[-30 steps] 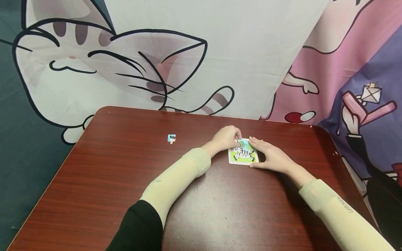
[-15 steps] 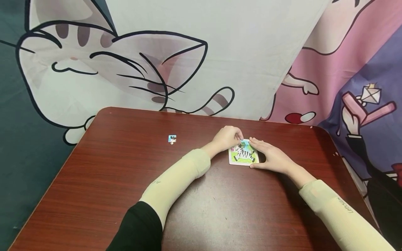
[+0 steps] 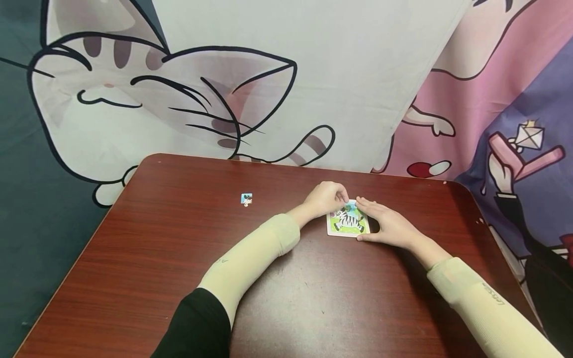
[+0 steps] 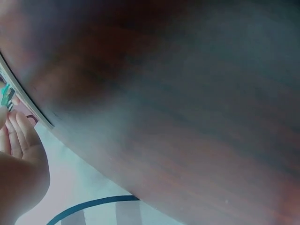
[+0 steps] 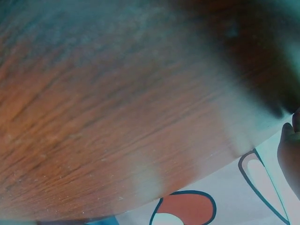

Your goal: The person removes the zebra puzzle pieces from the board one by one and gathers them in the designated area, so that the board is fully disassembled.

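Near the desk's (image 3: 156, 248) far edge, your left hand (image 3: 327, 198) curls at the zebra puzzle (image 3: 348, 222), grip unclear; your right hand (image 3: 387, 224), fingers straight, touches its side.

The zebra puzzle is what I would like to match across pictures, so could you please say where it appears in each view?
Head: the zebra puzzle lies right of centre, between the left hand and right hand.
Left wrist: partly visible at the left edge.
Right wrist: not in it.
Shared landmark: the reddish-brown table.
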A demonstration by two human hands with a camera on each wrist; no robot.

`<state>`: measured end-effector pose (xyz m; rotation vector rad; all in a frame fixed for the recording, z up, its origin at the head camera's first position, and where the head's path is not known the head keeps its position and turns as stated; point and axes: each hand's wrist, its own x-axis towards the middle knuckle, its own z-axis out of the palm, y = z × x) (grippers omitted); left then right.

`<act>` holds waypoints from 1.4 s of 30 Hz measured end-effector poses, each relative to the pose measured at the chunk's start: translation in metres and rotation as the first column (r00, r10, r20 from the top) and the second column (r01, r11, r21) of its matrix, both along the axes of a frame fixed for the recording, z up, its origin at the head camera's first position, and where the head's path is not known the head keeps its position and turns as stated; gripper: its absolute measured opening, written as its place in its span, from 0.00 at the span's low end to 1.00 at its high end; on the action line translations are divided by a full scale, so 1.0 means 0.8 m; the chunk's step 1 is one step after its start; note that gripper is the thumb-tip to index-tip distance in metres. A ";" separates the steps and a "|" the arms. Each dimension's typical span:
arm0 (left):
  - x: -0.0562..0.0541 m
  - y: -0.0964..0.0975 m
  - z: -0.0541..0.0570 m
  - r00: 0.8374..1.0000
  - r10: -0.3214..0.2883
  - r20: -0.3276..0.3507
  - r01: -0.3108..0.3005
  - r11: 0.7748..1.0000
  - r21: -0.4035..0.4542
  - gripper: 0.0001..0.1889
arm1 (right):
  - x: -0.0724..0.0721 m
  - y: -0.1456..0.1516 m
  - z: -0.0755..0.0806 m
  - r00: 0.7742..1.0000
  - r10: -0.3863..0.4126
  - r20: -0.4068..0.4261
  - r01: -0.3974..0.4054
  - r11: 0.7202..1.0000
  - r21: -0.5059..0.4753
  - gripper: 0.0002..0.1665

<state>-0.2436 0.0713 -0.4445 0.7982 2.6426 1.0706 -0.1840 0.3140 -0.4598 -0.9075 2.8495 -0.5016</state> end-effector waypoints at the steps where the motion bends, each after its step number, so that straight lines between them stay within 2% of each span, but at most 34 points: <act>1: -0.001 0.000 0.000 1.000 -0.007 0.005 0.007 1.000 0.000 0.05 | 0.000 0.000 0.000 1.000 0.002 -0.004 -0.002 1.000 0.000 0.58; 10: -0.008 0.003 -0.004 0.992 -0.119 0.029 0.119 0.993 -0.008 0.06 | -0.003 0.000 0.000 1.000 -0.007 0.023 0.007 1.000 0.016 0.60; 14: -0.011 0.005 -0.005 0.988 -0.149 0.033 0.150 0.988 -0.028 0.07 | -0.003 0.000 0.001 1.000 -0.007 0.022 0.006 1.000 0.017 0.60; 24: -0.014 0.005 -0.004 0.992 -0.130 0.006 0.130 0.989 -0.076 0.07 | -0.004 -0.001 0.002 0.999 -0.013 0.032 0.013 1.000 0.014 0.60; 33: -0.013 0.002 -0.003 0.997 -0.082 0.016 0.083 0.995 -0.057 0.06 | -0.003 0.000 0.000 0.999 -0.026 0.044 0.025 1.000 0.015 0.61; 37: -0.012 -0.006 0.001 0.998 -0.059 0.031 0.060 0.998 -0.015 0.05 | -0.002 0.000 -0.001 0.999 -0.024 0.038 0.024 1.000 0.010 0.60; 42: -0.016 -0.028 0.007 0.998 -0.058 0.029 0.058 0.998 0.014 0.04 | -0.001 0.001 -0.002 0.999 -0.028 0.041 0.028 1.000 0.008 0.60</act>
